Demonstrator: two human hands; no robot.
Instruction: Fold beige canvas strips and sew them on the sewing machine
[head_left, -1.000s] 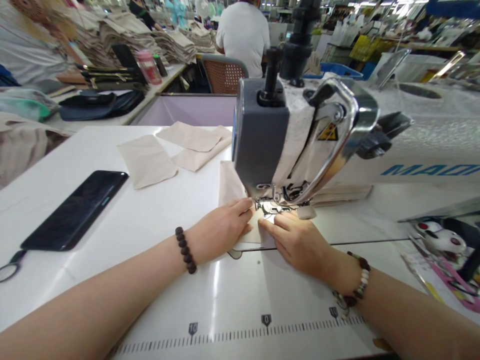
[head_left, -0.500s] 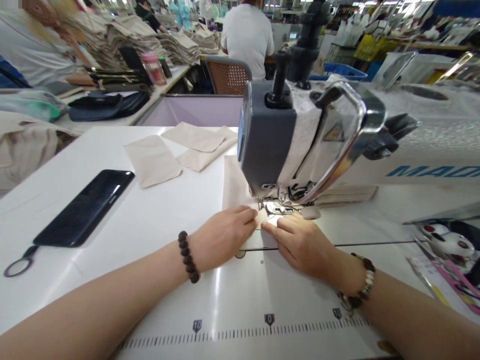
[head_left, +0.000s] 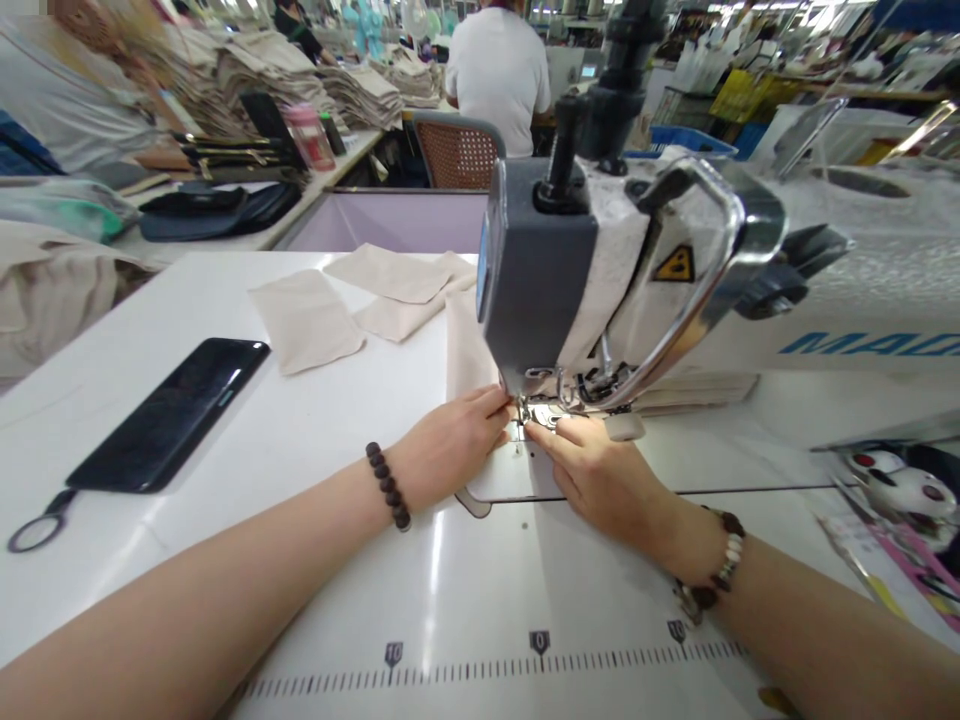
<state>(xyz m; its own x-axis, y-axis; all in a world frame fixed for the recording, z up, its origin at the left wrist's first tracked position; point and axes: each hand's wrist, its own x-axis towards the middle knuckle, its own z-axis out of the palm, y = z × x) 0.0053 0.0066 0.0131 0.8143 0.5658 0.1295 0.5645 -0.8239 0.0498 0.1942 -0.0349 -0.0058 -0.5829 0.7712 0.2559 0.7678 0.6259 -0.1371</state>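
Observation:
A beige fabric piece lies under the head of the sewing machine, its near end at the presser foot. My left hand is closed on that end, with the fingertips just left of the foot. From the right, my right hand reaches in with its index finger stretched to the fabric's edge beside the foot. Its other fingers are curled together over the lit needle plate. Both hands partly hide the fabric at the needle.
Loose beige pieces lie on the white table at the back left. A black phone with a ring strap is left of my arm. Scissors and small tools sit at the right edge. Ahead, a person in white sits on a chair.
Both hands have moved slightly forward, and the fabric's near end has gone further under the foot, baring more needle plate. A lever on the machine head now sits differently.

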